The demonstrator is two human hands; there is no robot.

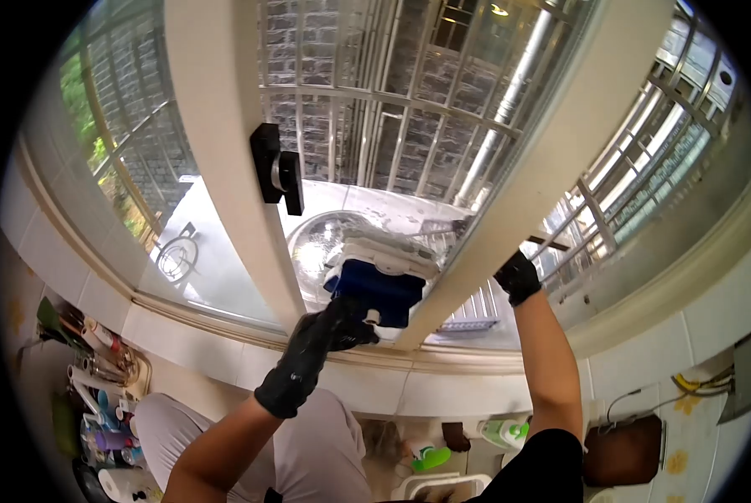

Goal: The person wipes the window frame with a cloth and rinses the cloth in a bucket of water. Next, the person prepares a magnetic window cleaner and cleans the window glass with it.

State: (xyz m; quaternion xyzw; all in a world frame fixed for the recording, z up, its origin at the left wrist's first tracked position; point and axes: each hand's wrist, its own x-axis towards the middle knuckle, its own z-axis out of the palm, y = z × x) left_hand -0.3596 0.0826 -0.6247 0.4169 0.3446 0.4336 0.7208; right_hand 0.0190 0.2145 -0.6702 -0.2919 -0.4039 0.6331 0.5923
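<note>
My left hand [321,348], in a black glove, is closed on the lower edge of a blue and white cleaning tool [381,289]. The tool is against or just in front of the window pane, between two pale frame posts. My right hand [519,277], also black-gloved, is at the outer side of the right-hand window post [543,168]; its fingers are partly hidden, and what they touch is unclear. A black window handle [277,169] sits on the left post.
Metal bars [409,101] and a brick wall stand outside. A round metal lid or basin [321,243] lies beyond the glass. Bottles and jars [107,419] crowd the lower left. A brown board [623,448] and a green-white bottle [504,432] are at lower right.
</note>
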